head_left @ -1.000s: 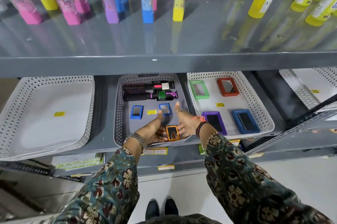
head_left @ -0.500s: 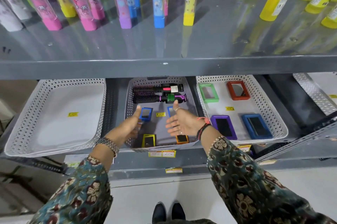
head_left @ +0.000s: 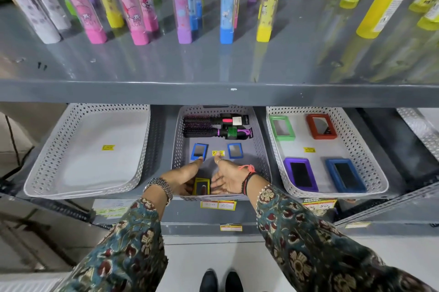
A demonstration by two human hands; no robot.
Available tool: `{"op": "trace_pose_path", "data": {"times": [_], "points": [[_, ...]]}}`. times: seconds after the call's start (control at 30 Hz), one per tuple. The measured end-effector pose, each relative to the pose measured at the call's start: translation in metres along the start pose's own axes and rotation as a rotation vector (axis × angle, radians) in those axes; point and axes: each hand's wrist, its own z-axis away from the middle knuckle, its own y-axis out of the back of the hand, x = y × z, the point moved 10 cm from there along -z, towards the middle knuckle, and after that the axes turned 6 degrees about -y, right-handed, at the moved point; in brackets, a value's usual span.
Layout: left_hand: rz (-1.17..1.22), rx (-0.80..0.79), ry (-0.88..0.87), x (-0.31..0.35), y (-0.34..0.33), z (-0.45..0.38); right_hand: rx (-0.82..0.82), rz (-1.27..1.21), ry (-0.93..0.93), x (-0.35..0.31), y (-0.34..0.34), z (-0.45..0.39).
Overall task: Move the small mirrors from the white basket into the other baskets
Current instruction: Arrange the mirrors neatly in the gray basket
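Observation:
A grey perforated basket (head_left: 262,149) sits in the middle of the lower shelf. It holds two small blue-framed mirrors (head_left: 199,151) (head_left: 235,150) and a small yellow-framed mirror (head_left: 202,186) at its front. My left hand (head_left: 183,180) and my right hand (head_left: 228,178) lie inside the basket's front. They flank the yellow mirror with fingers spread, thumbs pointing toward the blue mirrors. The left fingertips touch the yellow frame's left edge. The right palm faces the mirror. A white basket (head_left: 47,161) on the left holds only a yellow sticker.
Two hairbrushes (head_left: 202,125) lie at the back of the grey basket. A white basket (head_left: 370,149) on the right holds green, red, purple and blue larger mirrors. The upper shelf edge (head_left: 213,94) overhangs the baskets, carrying coloured tubes and yellow glue bottles.
Both hands have dropped from mid-basket to its front and closed in around the yellow mirror. The orange mirror seen earlier near the right hand is now out of sight.

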Motion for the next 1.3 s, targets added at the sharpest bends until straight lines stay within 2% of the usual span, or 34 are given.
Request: {"op": "trace_pose_path", "data": {"times": [0.17,0.4,0.93,1.2,1.3], "points": [[0.01,0.066,-0.001,0.002,0.002,0.0,-0.008,-0.074,-0.009,0.002,-0.004,-0.005],[0.026,0.059,0.011,0.001,0.003,0.001,0.008,-0.148,0.006,0.001,-0.001,-0.006],[0.078,0.064,0.023,-0.001,0.005,-0.001,0.08,-0.057,0.028,-0.002,0.004,-0.018],[0.006,0.046,0.01,0.002,0.002,0.001,0.064,-0.06,0.01,0.001,0.007,-0.021],[-0.067,0.056,-0.017,0.007,0.003,0.002,0.115,-0.013,0.014,-0.001,0.013,-0.026]]}}
